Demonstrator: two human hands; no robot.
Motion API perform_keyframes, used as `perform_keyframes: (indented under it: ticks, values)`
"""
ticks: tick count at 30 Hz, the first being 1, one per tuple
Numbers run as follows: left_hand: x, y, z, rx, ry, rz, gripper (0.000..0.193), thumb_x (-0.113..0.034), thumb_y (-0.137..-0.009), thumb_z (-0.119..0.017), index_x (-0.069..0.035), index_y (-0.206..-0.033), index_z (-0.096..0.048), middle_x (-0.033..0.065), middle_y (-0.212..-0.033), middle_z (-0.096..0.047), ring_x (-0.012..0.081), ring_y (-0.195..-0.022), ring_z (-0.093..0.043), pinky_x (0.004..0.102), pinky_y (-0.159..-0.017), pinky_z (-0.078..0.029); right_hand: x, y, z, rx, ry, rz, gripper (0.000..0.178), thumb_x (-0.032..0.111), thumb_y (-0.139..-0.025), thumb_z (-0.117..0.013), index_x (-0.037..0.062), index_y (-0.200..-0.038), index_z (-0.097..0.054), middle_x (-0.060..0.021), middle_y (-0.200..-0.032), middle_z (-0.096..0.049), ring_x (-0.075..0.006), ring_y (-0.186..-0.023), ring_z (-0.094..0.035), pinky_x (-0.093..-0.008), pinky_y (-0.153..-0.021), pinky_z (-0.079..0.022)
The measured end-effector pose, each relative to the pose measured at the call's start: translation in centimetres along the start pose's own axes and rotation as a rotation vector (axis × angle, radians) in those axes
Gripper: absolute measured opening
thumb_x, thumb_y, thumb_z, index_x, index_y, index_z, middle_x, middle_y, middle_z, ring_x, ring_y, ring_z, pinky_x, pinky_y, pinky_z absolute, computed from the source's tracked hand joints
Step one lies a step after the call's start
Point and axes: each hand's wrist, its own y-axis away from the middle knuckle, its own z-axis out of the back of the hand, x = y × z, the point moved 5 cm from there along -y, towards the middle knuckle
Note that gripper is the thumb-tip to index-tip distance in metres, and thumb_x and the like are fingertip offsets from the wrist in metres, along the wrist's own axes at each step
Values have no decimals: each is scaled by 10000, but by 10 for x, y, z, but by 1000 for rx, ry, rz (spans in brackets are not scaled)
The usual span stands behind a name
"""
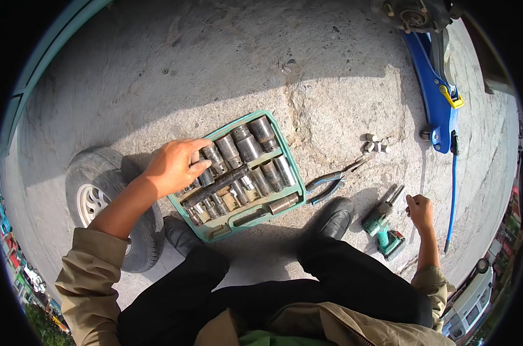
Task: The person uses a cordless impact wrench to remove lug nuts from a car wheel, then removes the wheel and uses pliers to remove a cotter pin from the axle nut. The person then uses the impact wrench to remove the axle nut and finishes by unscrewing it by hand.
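My left hand (pixel 178 164) reaches over a green case (pixel 300 195) of sockets, its thumb and index finger apart beside the dark sockets of the upper row. A large black socket (pixel 263 132) lies at the far right end of that row. Across the middle of the case rests a dark bar (pixel 217 186). On my right side, my right hand (pixel 421 211) hovers with its fingers curled; whatever they may hold is hidden. The nearest tool to it is a green cordless impact wrench (pixel 381 228), lying on the ground.
Pliers (pixel 329 189) lie right of the case, near several metal lug nuts (pixel 376 144). A wheel with a tire (pixel 103 202) lies at the left. Farther right stands a blue floor jack (pixel 431 95), below a wheel hub (pixel 414 16). My shoes (pixel 335 218) flank the case.
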Motion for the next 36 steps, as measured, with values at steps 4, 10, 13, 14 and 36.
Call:
perform_keyframes:
  ticks: [4, 10, 13, 14, 36]
  values:
    - [-53, -41, -13, -66, 118, -86, 510, -174, -912, -757, -41, -1389, -633, 91, -735, -631, 202, -610, -598, 372, -621, -503, 46, -10, -19, 34, -100, 171, 377, 277, -973, -685, -68, -821, -694, -122, -666, -698, -161, -576, -642, -343, -580, -505]
    - [-75, -92, -28, -167, 63, 21, 344, -208, -863, -803, -23, -1133, -697, 122, -819, -642, 307, -731, -643, 442, -695, -514, 125, -9, -24, 93, -227, 386, 331, 297, -957, -713, -24, -878, -734, -159, -704, -692, -250, -617, -639, -394, -628, -517]
    - [-75, -86, -29, -241, 60, 42, 303, -217, -816, -857, -26, -990, -699, 165, -927, -656, 363, -836, -662, 455, -735, -527, 164, -3, -35, 191, -192, 458, 337, 327, -953, -723, 0, -871, -738, -166, -703, -682, -300, -635, -656, -408, -639, -526]
    - [-71, -88, -34, -251, 68, 57, 306, -224, -804, -872, -27, -960, -696, 174, -940, -645, 369, -846, -655, 456, -736, -525, 172, 0, -38, 230, -204, 487, 339, 333, -952, -725, 7, -861, -737, -168, -705, -680, -305, -648, -665, -409, -645, -530]
    - [-130, -66, 30, -184, 1175, -51, 402, -263, -1030, -673, 27, -1279, -548, 239, -1287, -649, 271, -1142, -669, 408, -992, -556, 324, -33, 27, 189, -1088, 608, 665, 640, -994, -611, -24, -1033, -611, -3, -677, -533, -91, -566, -541, -257, -522, -443]
